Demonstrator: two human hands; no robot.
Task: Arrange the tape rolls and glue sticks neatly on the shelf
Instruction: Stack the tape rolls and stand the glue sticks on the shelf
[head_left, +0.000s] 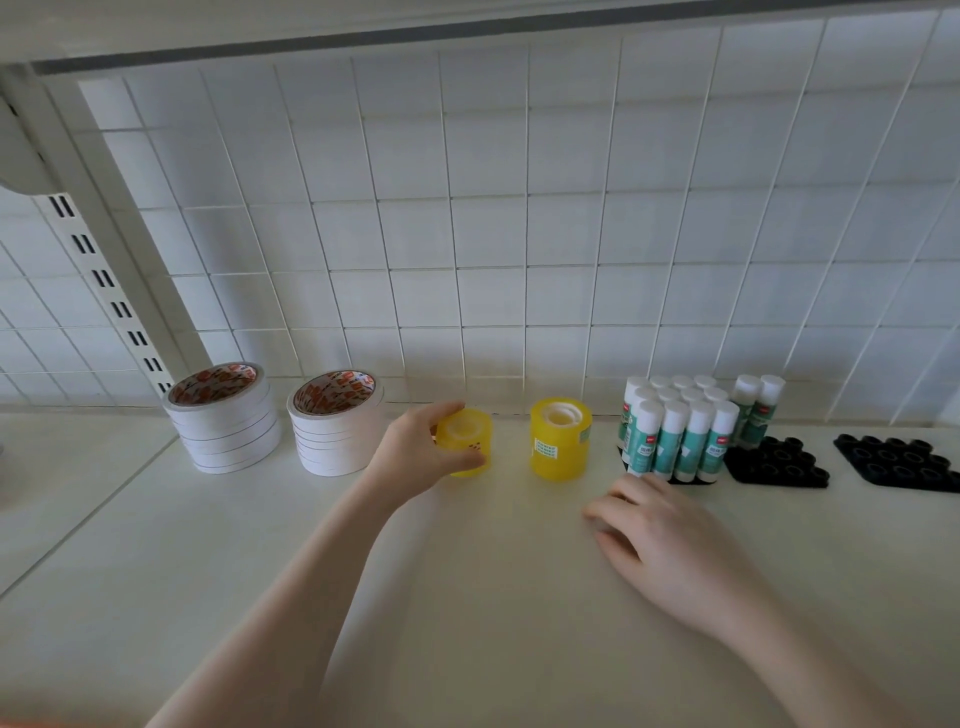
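Note:
My left hand (415, 454) is wrapped around a yellow tape stack (467, 441) that stands on the white shelf (467, 597) near the back. A second yellow tape stack (561, 439) stands free just to its right. Two stacks of white tape rolls sit further left, one (223, 418) by the shelf post and one (337, 423) beside my left hand. Several glue sticks (675, 431) with white caps stand packed in a black holder. Two more glue sticks (756, 410) stand at the back of a second black holder (779, 462). My right hand (665, 540) lies flat on the shelf, fingers spread, holding nothing.
A third black holder (904, 462) with nothing in its sockets lies at the far right. A white wire grid (519, 234) forms the back wall. A slotted upright post (104, 280) rises at the left. Another shelf board runs overhead.

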